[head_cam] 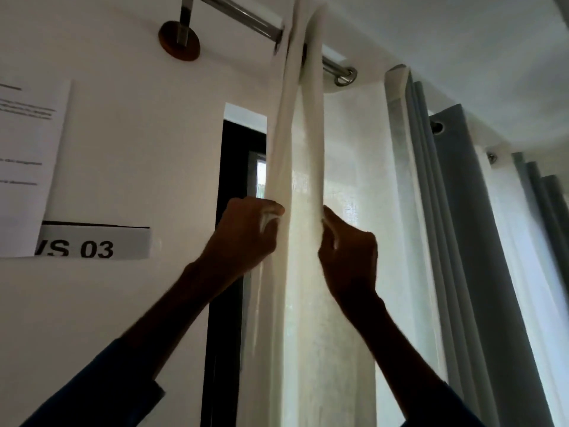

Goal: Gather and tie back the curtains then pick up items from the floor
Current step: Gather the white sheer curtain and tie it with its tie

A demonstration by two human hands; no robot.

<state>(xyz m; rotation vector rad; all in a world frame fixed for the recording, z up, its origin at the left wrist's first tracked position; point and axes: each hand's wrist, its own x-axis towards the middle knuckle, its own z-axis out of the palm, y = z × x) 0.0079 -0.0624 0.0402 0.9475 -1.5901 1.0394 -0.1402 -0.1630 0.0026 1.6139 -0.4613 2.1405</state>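
between both hands | white curtain [303, 180] | left [246, 232], right [348, 254] pinch folds

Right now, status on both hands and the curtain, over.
Left hand grips the left fold of the cream sheer curtain, right hand pinches its right fold. Curtain hangs from the steel rod, untied. Grey drapes hang clear to the right.

A labelled test room — printed notice [27, 167], "VS 03" sign [95, 248].
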